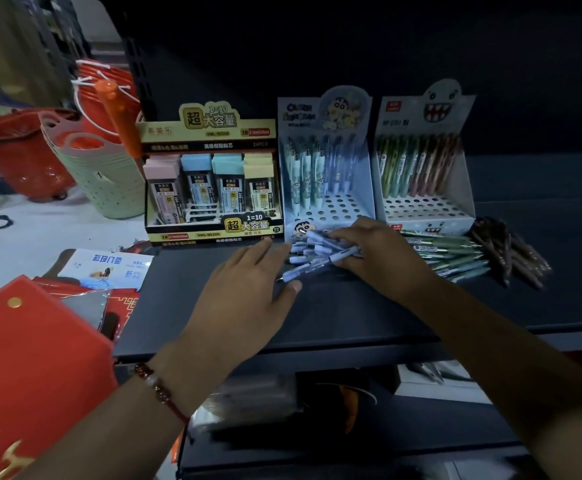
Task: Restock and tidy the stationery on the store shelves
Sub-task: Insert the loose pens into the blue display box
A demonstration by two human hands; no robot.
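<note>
A loose pile of pale blue pens point(312, 252) lies on the dark shelf point(369, 317) in front of a cartoon pen display box point(327, 174), which is partly filled with upright pens. My right hand point(376, 252) lies over the pile with its fingers curled round several of the pens. My left hand point(248, 289) rests flat on the shelf just left of the pile, fingers straight, fingertips touching the nearest pen.
A lead-refill display box point(209, 181) stands to the left and a ghost-face pen box point(424, 174) to the right, with green pens point(452, 254) and brown pens point(511, 251) loose before it. Stacked baskets point(109, 174) and red packaging point(33, 368) sit at left.
</note>
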